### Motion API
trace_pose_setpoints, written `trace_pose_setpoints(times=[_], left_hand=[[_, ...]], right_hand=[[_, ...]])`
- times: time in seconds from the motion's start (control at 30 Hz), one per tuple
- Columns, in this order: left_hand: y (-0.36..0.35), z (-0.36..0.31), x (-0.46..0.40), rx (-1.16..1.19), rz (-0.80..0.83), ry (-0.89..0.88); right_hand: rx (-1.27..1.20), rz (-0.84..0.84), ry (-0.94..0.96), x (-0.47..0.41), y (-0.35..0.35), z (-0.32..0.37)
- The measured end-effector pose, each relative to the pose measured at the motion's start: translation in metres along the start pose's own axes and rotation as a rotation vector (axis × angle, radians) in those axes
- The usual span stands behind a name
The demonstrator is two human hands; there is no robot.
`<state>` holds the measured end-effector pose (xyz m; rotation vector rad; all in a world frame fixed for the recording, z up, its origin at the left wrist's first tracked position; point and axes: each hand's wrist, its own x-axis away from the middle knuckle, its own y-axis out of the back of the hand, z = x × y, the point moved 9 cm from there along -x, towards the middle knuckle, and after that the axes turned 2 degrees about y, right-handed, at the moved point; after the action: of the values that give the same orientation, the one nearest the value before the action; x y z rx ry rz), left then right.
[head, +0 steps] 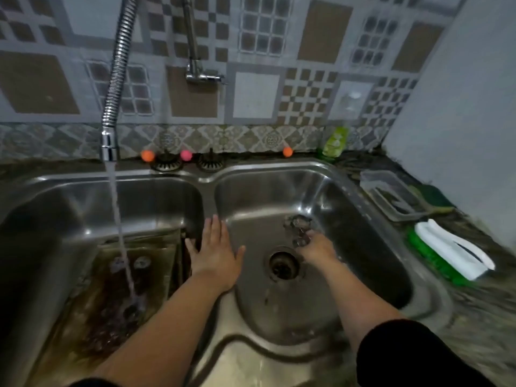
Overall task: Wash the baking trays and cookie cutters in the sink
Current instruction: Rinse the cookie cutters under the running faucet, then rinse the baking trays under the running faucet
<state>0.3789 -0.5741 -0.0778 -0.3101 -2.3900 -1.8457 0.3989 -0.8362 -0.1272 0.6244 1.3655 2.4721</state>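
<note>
A double steel sink fills the view. In the left basin lie dark baking trays under water, with small cutters on them. Water runs from the flexible tap onto the trays. My left hand hovers flat over the divider between the basins, fingers spread, holding nothing. My right hand is low in the right basin, beside the drain, fingers closed on metal cookie cutters.
On the counter to the right stand a clear plastic container, a green-and-white scrub brush, a dark sponge and a green soap bottle. Small orange and pink balls and two sink strainers sit behind the basins.
</note>
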Motion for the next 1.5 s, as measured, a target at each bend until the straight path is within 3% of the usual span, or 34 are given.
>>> trace_pose_setpoints(times=[0.17,0.6,0.83,0.97,1.1,1.2,1.27,1.37,1.5], left_hand=[[-0.004,0.002,-0.001,-0.062,-0.090,0.019],[-0.004,0.003,-0.004,-0.057,-0.096,0.027],[-0.003,0.001,-0.001,0.018,-0.083,-0.007],[-0.001,0.009,0.002,0.151,-0.030,-0.069],[0.008,0.048,0.011,0.266,-0.086,-0.086],[0.008,0.108,0.021,0.379,-0.099,0.022],[0.007,0.154,0.031,0.366,-0.081,0.126],[0.004,0.212,0.048,0.278,-0.012,0.273],[-0.011,0.257,0.067,0.316,0.119,0.441]], right_hand=[[-0.046,0.004,-0.214,-0.039,0.003,-0.056],[0.051,-0.075,-0.264,-0.069,0.001,-0.058],[-0.029,-0.075,-0.047,-0.008,0.017,-0.001],[-0.045,-0.063,0.117,0.042,0.013,0.064],[0.049,-0.064,0.391,0.100,0.000,0.146],[-0.003,-0.009,0.648,0.157,-0.029,0.202],[-0.053,0.109,0.714,0.186,-0.068,0.223],[0.016,0.302,0.715,0.211,-0.132,0.234],[0.372,0.435,0.673,0.214,-0.198,0.229]])
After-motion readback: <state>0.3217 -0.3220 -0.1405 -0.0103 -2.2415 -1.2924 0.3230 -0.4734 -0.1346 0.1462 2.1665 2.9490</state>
